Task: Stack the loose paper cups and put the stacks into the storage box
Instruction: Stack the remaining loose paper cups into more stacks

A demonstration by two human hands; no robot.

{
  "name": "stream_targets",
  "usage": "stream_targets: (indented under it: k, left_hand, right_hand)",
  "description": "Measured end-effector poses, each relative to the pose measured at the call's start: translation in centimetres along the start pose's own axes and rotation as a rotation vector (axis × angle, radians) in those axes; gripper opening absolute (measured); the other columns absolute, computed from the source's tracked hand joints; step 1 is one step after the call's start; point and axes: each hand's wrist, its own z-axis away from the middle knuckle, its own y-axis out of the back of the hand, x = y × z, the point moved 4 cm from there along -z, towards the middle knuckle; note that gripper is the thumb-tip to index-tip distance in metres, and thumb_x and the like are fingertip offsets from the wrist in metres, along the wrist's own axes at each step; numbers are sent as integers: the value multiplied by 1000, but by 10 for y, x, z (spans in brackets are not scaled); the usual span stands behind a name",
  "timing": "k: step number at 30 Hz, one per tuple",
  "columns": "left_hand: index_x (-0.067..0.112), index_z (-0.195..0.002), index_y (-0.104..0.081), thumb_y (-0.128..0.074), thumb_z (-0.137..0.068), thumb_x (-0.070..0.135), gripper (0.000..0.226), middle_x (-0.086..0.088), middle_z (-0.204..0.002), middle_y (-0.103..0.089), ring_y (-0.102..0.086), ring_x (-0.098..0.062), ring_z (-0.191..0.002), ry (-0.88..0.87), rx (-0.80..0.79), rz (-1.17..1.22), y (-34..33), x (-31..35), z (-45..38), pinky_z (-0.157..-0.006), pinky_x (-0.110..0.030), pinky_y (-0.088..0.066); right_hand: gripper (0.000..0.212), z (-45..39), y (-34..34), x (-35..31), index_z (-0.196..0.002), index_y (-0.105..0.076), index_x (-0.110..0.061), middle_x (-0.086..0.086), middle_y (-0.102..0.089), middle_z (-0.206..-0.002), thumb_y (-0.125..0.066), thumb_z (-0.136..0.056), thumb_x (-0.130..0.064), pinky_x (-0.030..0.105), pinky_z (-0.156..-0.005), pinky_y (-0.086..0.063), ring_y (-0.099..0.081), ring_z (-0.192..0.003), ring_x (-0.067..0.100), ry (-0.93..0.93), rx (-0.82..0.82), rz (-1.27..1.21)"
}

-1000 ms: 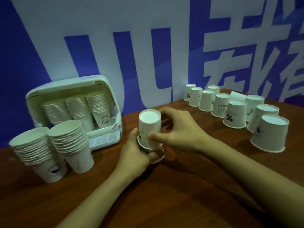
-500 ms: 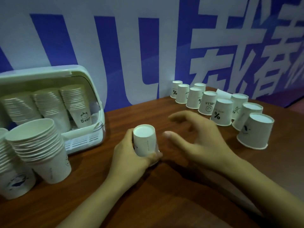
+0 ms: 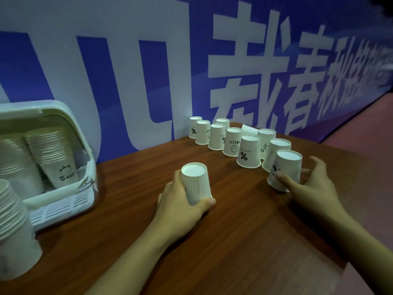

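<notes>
My left hand [image 3: 180,207] grips a short stack of upside-down white paper cups [image 3: 196,183] standing on the table's middle. My right hand [image 3: 306,184] is at the nearest loose upside-down cup [image 3: 286,169]: the thumb lies on its front and the fingers curl round its far side. Behind it, several more upside-down loose cups [image 3: 232,141] stand in a row towards the wall. The white storage box [image 3: 63,201] stands open at the left with stacks of cups [image 3: 53,154] lying inside, one printed "Bear".
An upright stack of cups [image 3: 12,231] stands at the left edge in front of the box. The brown wooden table [image 3: 244,241] ends at the right, where its corner meets a reddish floor. A blue-and-white banner wall runs behind.
My right hand let go of the centre stack and moved right to the nearest loose cup. The left hand kept holding the stack. The view has swung to the right.
</notes>
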Motion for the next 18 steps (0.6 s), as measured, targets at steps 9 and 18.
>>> stream_targets:
  k: [9, 18]
  left_hand:
    - [33, -151, -33, -92, -78, 36, 94, 15, -144, -50, -50, -6, -123, 27, 166, 66, 15, -8, 1, -98, -27, -47]
    - [35, -133, -50, -96, -73, 36, 76, 16, -130, -63, -62, -3, -115, 57, 147, 249, 19, -15, 1, -75, -9, -53]
  right_hand:
    - [54, 34, -18, -78, -122, -61, -27, -16, -66, -110, -75, -75, -52, 15, -71, -51, -60, -97, -6, 376, -75, -259]
    - [54, 50, -120, -150, -121, -61, -25, -11, -64, -112, -66, -81, -61, 30, -87, -54, -59, -106, 8, 685, -245, -135]
